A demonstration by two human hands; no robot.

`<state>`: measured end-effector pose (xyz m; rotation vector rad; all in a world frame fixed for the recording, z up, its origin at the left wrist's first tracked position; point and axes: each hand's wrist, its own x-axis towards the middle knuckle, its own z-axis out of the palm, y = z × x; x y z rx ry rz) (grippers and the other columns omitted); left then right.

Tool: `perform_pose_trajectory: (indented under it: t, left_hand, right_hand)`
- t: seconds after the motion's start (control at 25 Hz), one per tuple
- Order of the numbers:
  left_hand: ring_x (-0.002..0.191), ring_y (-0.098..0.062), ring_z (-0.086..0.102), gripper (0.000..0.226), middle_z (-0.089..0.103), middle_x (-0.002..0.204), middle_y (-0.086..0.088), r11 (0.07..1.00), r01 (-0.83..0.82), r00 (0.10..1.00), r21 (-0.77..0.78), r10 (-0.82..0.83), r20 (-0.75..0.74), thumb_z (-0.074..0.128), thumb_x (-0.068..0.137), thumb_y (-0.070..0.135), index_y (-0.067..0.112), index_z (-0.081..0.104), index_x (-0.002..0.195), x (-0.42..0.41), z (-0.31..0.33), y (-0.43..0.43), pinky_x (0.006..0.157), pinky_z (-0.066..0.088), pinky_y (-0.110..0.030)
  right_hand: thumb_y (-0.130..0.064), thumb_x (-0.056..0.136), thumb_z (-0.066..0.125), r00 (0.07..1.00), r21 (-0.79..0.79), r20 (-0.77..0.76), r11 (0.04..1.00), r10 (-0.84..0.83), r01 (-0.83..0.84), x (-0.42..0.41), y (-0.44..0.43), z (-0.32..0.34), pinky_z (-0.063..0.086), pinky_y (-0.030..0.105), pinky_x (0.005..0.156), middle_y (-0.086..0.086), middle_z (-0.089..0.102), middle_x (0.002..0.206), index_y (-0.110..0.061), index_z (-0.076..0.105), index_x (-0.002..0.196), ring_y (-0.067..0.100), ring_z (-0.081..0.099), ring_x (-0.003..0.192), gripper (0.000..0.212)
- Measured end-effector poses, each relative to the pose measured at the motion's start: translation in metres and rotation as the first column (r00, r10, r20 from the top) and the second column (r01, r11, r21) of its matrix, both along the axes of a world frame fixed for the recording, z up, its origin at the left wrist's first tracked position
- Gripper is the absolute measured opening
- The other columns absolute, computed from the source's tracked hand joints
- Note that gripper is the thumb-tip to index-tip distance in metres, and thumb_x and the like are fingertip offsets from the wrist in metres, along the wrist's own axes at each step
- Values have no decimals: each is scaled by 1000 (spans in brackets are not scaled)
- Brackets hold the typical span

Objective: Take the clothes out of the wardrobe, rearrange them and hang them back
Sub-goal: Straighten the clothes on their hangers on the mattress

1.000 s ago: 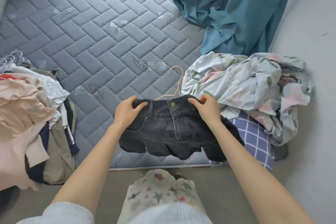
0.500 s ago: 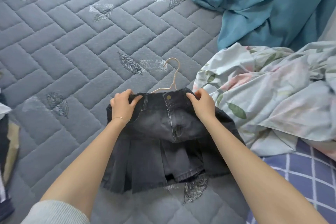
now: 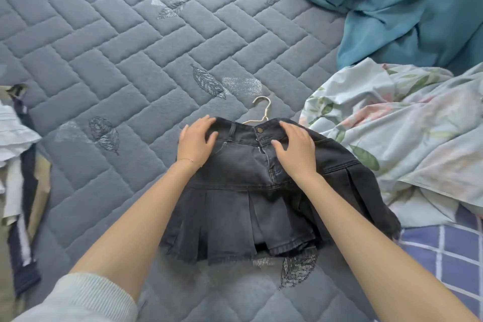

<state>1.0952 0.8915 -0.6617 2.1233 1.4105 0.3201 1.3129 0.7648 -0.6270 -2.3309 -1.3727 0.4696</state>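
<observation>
A dark grey pleated denim skirt (image 3: 243, 198) lies flat on the grey quilted mattress (image 3: 109, 47), waistband away from me. My left hand (image 3: 196, 141) rests on the left part of the waistband with its fingers spread. On the right part of the waistband lies my right hand (image 3: 294, 149), fingers straight, beside the brass button. A cream hanger (image 3: 261, 110) pokes out from under the waistband; only its hook and part of one shoulder show.
A floral sheet (image 3: 407, 133) is bunched at the right, touching the skirt's right edge. A teal curtain (image 3: 407, 8) pools at the far right. A blue checked cloth (image 3: 444, 264) lies at the near right. A clothes pile (image 3: 18, 170) sits at the left edge.
The skirt went from held up by its waistband to lying flat on the mattress. Both hands have let go of the waistband and now rest flat on it. The camera has leaned closer.
</observation>
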Motion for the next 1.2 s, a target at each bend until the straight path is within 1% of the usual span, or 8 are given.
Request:
perform_pose_trajectory:
  t: [0.08, 0.16, 0.36, 0.44, 0.56, 0.76, 1.0, 1.2]
  left_hand:
    - [141, -16, 35, 42, 43, 149, 0, 999, 27, 1000, -17, -27, -15, 52, 97, 23, 22, 49, 140, -21, 41, -21, 118, 18, -42]
    - [142, -17, 33, 43, 42, 150, 0, 1000, 5, 1000, -28, -5, 0, 52, 97, 22, 22, 49, 140, -43, 94, -43, 118, 19, -43]
    - [142, -18, 32, 45, 41, 151, 0, 988, -136, 987, -68, 141, 75, 52, 97, 20, 21, 46, 142, -111, 228, -116, 117, 21, -45]
    - [143, -19, 31, 46, 41, 151, 0, 981, -185, 977, -53, 189, 101, 53, 97, 20, 20, 45, 143, -145, 269, -148, 117, 22, -46]
    - [143, -19, 30, 47, 39, 152, 1, 956, -293, 949, -34, 295, 115, 52, 98, 21, 22, 43, 144, -204, 316, -192, 118, 20, -46]
    - [144, -19, 29, 47, 38, 152, 1, 904, -428, 893, 4, 421, 160, 54, 97, 24, 22, 43, 144, -307, 360, -243, 118, 19, -46]
    - [144, -18, 28, 48, 38, 152, 2, 864, -502, 852, 40, 487, 191, 53, 97, 23, 19, 43, 144, -464, 394, -276, 118, 22, -39]
    - [144, -17, 27, 48, 37, 152, 0, 819, -570, 812, 66, 550, 198, 52, 98, 24, 18, 42, 144, -587, 416, -283, 119, 22, -38]
  right_hand:
    - [-27, 91, 61, 998, -22, -37, 999, 47, -48, -27, -13, 40, 28, 37, 114, 3, 52, 141, -14, 50, 139, 22, 41, 134, 51]
    - [-26, 92, 61, 995, -33, -56, 996, 79, -81, -51, -24, 91, 29, 35, 112, 2, 53, 140, -14, 50, 140, 22, 43, 133, 50]
    - [-26, 95, 57, 979, -37, -156, 989, 134, -142, -118, -56, 218, 30, 40, 114, 0, 48, 145, -17, 44, 144, 20, 38, 136, 52]
    - [-24, 95, 57, 964, -8, -205, 984, 171, -177, -148, -71, 260, 30, 43, 114, 0, 46, 146, -17, 42, 145, 19, 36, 138, 53]
    - [-21, 95, 57, 934, 46, -232, 962, 271, -268, -204, -90, 312, 28, 39, 115, 2, 46, 146, -14, 42, 145, 21, 36, 138, 53]
    - [-19, 95, 58, 873, 96, -297, 921, 388, -377, -303, -121, 359, 29, 37, 116, 3, 45, 147, -13, 41, 146, 18, 36, 138, 54]
    - [-21, 96, 58, 830, 111, -282, 876, 481, -470, -454, -140, 380, 29, 35, 115, 1, 43, 148, -16, 39, 146, 17, 34, 139, 54]
    - [-18, 95, 57, 798, 132, -307, 853, 519, -504, -574, -130, 392, 29, 30, 112, 1, 43, 148, -15, 38, 147, 18, 35, 137, 55]
